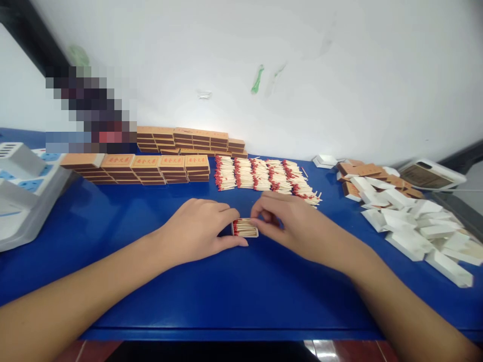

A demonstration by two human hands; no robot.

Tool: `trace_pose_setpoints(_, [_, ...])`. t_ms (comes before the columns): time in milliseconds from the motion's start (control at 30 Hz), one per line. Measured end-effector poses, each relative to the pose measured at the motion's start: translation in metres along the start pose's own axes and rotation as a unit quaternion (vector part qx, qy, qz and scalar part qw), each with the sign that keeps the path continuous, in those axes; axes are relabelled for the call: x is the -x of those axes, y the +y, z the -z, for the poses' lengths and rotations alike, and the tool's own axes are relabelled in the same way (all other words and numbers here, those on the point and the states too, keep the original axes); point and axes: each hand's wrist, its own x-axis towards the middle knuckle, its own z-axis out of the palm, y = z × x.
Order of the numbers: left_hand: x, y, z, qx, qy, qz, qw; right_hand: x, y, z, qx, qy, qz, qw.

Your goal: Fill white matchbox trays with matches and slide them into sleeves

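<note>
A small white matchbox tray (257, 233) with red-headed matches (245, 228) lying in it is on the blue tabletop. My left hand (199, 229) grips around its left end, index finger on the far side and thumb on the near side. At the far right corner of the tray, my right hand (283, 218) has thumb and index finger pinched together over the matches. Whatever lies between those fingertips is hidden. Just beyond the hands are several bundles of loose matches (260, 173), laid side by side with red heads to the left.
Stacked matchboxes (147, 168) stand in rows at the back left, with more stacks (199, 141) along the wall. White empty trays (411, 226) and loose box sleeves (372, 173) are heaped at right, near a phone (432, 173). A power strip (26, 191) is at left.
</note>
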Motion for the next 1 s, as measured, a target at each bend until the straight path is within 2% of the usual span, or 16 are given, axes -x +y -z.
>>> trace_pose_setpoints(133, [0.0, -0.001, -0.001, 0.003, 0.02, -0.01, 1.0, -0.003, -0.006, -0.017, 0.038, 0.005, 0.02, 0.999])
trace_pose_setpoints(233, [0.0, -0.002, -0.002, 0.007, 0.028, -0.014, 0.999, -0.005, -0.004, -0.018, 0.036, 0.018, 0.018, 0.999])
trace_pose_setpoints(367, [0.001, -0.003, -0.003, 0.012, 0.033, -0.014, 0.999, -0.002, 0.006, -0.001, 0.032, 0.059, 0.015, 0.998])
trace_pose_setpoints(500, [0.0, -0.003, -0.002, 0.003, 0.018, -0.002, 1.0, 0.006, 0.036, 0.025, 0.092, 0.105, -0.032, 0.99])
trace_pose_setpoints(567, [0.0, -0.002, -0.002, 0.0, 0.009, 0.001, 1.0, 0.009, 0.053, 0.033, 0.11, 0.072, -0.06, 0.99])
trace_pose_setpoints(667, [0.0, -0.001, -0.001, -0.005, 0.004, 0.002, 1.0, 0.008, 0.066, 0.034, 0.097, 0.018, -0.074, 0.992])
trace_pose_setpoints(833, [-0.001, 0.0, 0.001, -0.008, -0.01, 0.008, 1.0, 0.001, 0.063, 0.023, 0.094, -0.007, -0.083, 0.992])
trace_pose_setpoints(1000, [-0.001, 0.001, 0.002, -0.005, -0.016, 0.015, 1.0, 0.0, 0.06, 0.022, 0.074, -0.028, -0.096, 0.992])
